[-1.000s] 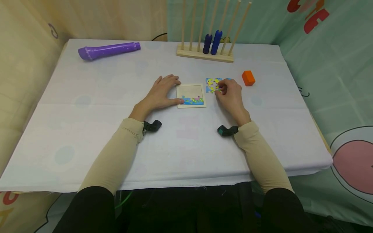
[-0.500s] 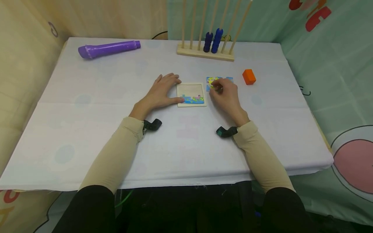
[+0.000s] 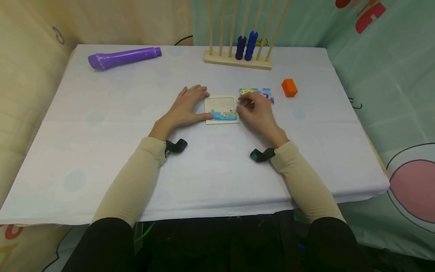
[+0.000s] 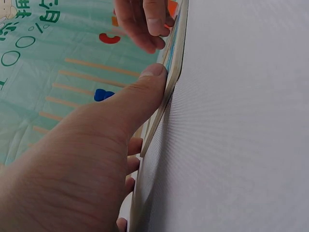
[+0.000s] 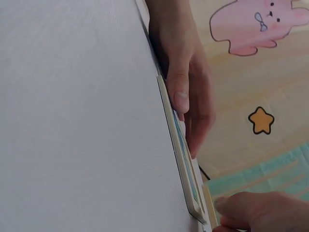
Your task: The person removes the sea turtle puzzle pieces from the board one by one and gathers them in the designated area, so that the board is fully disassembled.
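A square wooden puzzle tray (image 3: 220, 122) lies on the white table, with blue pieces and small coloured flowers (image 3: 224, 115) filling its lower part. My left hand (image 3: 185, 108) steadies its left side: the thumb presses on the lower left, and the outstretched fingers reach the upper left corner. At the tray's right edge is my right hand (image 3: 257, 113), thumb and fingers bent together in a pinch around a small puzzle piece that is mostly hidden. Loose puzzle pieces (image 3: 266, 93) in blue and yellow lie behind the right hand, which covers part of them.
An orange block (image 3: 289, 88) sits to the right of the loose pieces. At the back stands a wooden rack with upright pegs (image 3: 238, 63), carrying blue beads (image 3: 250, 46) on two pegs. A purple toy microphone (image 3: 124, 57) lies at the back left of the table (image 3: 102, 162).
My right hand has moved left from the loose pieces to the tray's right edge, uncovering pieces behind it. The left hand has stayed on the tray. The head view has shifted slightly.
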Demonstrator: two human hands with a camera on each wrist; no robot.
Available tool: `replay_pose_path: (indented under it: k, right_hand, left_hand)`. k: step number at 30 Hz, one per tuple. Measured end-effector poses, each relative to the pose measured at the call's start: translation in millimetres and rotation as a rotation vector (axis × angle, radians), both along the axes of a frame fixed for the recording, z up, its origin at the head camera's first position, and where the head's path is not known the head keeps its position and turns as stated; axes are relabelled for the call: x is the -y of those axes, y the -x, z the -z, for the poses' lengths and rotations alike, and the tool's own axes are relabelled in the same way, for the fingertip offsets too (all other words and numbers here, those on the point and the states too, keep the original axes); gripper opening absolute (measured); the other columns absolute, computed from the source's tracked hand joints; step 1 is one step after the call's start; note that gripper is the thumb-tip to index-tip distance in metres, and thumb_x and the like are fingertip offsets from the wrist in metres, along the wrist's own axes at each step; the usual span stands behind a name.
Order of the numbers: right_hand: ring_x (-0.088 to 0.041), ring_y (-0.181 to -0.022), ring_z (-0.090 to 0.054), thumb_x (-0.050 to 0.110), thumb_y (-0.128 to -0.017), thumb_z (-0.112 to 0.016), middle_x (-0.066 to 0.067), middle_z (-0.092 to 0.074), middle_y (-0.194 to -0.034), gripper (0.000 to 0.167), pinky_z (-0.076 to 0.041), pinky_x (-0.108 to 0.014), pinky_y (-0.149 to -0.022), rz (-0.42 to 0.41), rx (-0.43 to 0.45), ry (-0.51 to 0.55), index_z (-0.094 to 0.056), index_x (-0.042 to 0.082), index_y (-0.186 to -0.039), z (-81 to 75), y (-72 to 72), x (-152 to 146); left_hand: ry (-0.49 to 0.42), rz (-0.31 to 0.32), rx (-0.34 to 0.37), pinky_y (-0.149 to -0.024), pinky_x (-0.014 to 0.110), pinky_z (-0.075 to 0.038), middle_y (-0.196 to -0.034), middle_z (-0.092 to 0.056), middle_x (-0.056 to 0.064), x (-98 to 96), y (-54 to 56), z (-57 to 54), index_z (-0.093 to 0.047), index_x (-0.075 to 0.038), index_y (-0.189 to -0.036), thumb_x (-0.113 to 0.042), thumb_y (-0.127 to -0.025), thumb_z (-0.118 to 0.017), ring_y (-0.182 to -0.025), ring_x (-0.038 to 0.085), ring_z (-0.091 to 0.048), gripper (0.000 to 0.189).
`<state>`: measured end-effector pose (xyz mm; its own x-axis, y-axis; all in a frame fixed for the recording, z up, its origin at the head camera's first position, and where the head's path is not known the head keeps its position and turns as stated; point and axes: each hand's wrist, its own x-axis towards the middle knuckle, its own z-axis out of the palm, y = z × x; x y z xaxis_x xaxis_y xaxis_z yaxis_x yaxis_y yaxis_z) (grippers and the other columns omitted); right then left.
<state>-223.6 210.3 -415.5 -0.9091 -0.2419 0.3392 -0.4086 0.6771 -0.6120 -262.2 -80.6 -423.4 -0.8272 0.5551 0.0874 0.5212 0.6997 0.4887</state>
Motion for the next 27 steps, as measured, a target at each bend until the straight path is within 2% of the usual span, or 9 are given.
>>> replay_pose_path:
  k: [7, 12, 14, 17, 21, 27]
  right_hand:
    - [-0.026, -0.107, -0.063, 0.018, -0.095, -0.079, -0.012, -0.073, -0.12, 0.034, -0.053, -0.04, -0.097, -0.157, -0.018, 0.005, -0.071, 0.003, -0.124, 2.8, -4.5, 11.4]
    - [-0.026, -0.107, -0.063, 0.017, -0.093, -0.081, -0.012, -0.073, -0.12, 0.036, -0.052, -0.04, -0.095, -0.251, -0.059, 0.019, -0.071, 0.003, -0.125, 4.0, -5.4, 24.5]
    - [-0.025, -0.108, -0.063, 0.017, -0.093, -0.08, -0.011, -0.072, -0.122, 0.038, -0.052, -0.038, -0.095, -0.284, -0.053, 0.017, -0.071, 0.003, -0.127, 3.8, -5.5, 32.1]
    - [-0.024, -0.118, -0.062, 0.017, -0.094, -0.076, -0.011, -0.069, -0.131, 0.042, -0.051, -0.038, -0.103, -0.335, -0.009, -0.01, -0.067, 0.004, -0.134, 4.2, -5.7, 42.4]
    - [-0.024, -0.129, -0.058, 0.011, -0.092, -0.072, -0.011, -0.065, -0.139, 0.049, -0.047, -0.039, -0.113, -0.363, 0.043, -0.047, -0.062, 0.005, -0.14, 4.3, -5.2, 49.1]
    - [-0.025, -0.122, -0.06, 0.003, -0.087, -0.066, -0.01, -0.069, -0.13, 0.054, -0.047, -0.04, -0.109, -0.355, 0.075, -0.063, -0.06, 0.004, -0.141, 0.2, -0.8, 55.6]
  left_hand:
    - [-0.001, 0.006, -0.006, -0.135, 0.049, 0.002, -0.171, -0.035, 0.009, -0.5, 2.0, 2.2, -0.049, -0.011, -0.154, -0.06, -0.09, -0.075, -0.164, 0.027, -0.016, 0.085]
    - [0.002, 0.002, -0.006, -0.135, 0.049, 0.001, -0.171, -0.035, 0.008, 0.8, -0.2, -0.9, -0.05, -0.012, -0.154, -0.065, -0.083, -0.08, -0.164, 0.026, -0.016, 0.093]
    - [0.007, -0.004, -0.006, -0.135, 0.049, 0.001, -0.171, -0.034, 0.008, 1.8, -0.7, -1.3, -0.049, -0.013, -0.154, -0.068, -0.08, -0.082, -0.164, 0.026, -0.016, 0.098]
    - [0.009, -0.007, -0.008, -0.135, 0.049, 0.001, -0.172, -0.034, 0.007, 2.8, -1.1, -0.1, -0.048, -0.014, -0.155, -0.07, -0.078, -0.083, -0.164, 0.025, -0.016, 0.102]
    - [0.0, -0.001, -0.008, -0.135, 0.049, 0.001, -0.171, -0.034, 0.008, 1.8, -0.8, 0.7, -0.048, -0.014, -0.155, -0.071, -0.077, -0.083, -0.164, 0.025, -0.016, 0.103]
    - [0.003, 0.007, -0.008, -0.135, 0.049, 0.001, -0.172, -0.033, 0.007, 0.9, -0.7, -0.7, -0.048, -0.015, -0.155, -0.071, -0.076, -0.083, -0.164, 0.025, -0.015, 0.104]
